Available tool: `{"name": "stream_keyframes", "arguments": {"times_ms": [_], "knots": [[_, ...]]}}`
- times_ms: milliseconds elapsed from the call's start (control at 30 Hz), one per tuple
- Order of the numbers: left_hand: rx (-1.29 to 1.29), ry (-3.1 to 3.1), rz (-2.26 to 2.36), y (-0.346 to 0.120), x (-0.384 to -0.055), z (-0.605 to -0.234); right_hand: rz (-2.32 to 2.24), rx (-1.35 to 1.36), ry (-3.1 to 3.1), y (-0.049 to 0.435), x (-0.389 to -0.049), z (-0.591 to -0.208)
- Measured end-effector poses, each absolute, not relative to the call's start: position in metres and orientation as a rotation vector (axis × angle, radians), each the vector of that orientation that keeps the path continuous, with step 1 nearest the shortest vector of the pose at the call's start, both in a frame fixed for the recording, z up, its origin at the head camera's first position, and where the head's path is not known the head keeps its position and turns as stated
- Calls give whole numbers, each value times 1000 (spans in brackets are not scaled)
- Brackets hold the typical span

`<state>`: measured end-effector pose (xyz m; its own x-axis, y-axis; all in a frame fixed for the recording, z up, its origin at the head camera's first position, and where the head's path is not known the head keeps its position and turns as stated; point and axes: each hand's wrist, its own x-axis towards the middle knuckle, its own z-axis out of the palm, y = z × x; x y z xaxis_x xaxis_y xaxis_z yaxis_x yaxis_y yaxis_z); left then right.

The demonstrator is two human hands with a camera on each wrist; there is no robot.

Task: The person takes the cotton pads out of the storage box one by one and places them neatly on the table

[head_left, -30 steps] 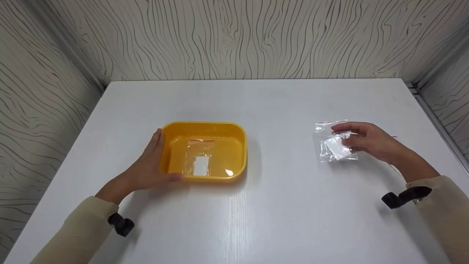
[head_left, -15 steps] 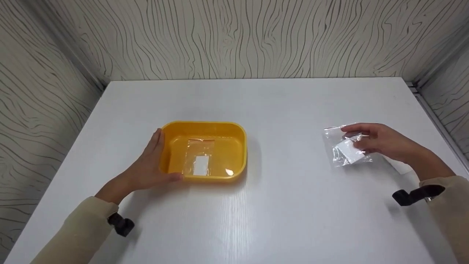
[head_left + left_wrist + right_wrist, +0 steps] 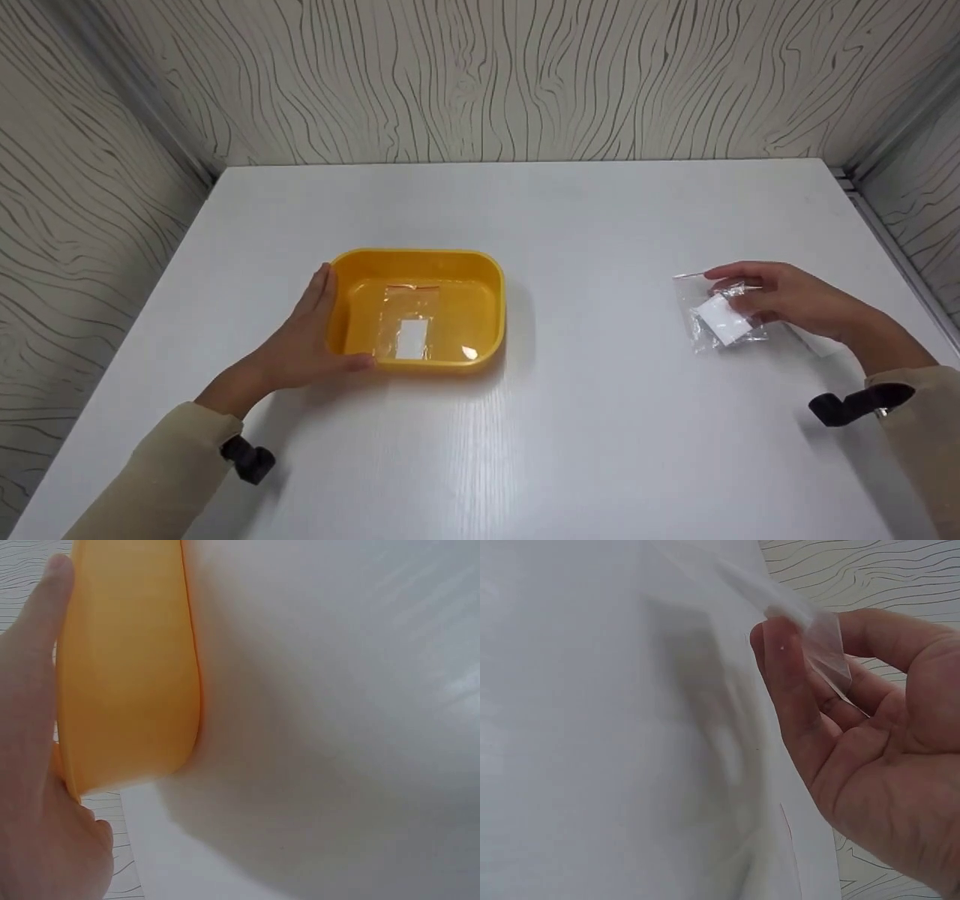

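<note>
Clear bag is over R side of table, well apart from tray; looks lifted, can't tell if a corner touches. Risk IMO: thin, slick film could slide out if the pinch slackens, or cling to fingers. Can't tell if it's 1 bag or more layers. R hand pinches it btwn thumb & fingers, bent, only part-spread. 2nd bag lies in tray, L of centre. L hand cups tray's L end, thumb at near wall, fingers at far-L corner; hard push might skid it.
</note>
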<state>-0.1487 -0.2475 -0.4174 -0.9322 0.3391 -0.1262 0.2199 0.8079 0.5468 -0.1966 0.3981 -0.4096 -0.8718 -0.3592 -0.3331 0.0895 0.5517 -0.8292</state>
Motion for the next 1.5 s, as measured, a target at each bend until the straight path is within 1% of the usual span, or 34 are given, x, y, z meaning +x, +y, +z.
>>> {"name": "stream_keyframes", "arguments": {"times_ms": [167, 300, 667, 1500], "knots": [[434, 2777, 798, -247, -148, -417, -1267, -214, 2300, 396, -195, -411], [425, 2775, 803, -248, -147, -417, -1176, -225, 2331, 392, -194, -410], [419, 2771, 806, -249, -148, -417, -1073, -249, 2361, 390, -192, -402], [434, 2781, 816, -250, -148, -418, -1096, -229, 2286, 400, -193, -389]]}}
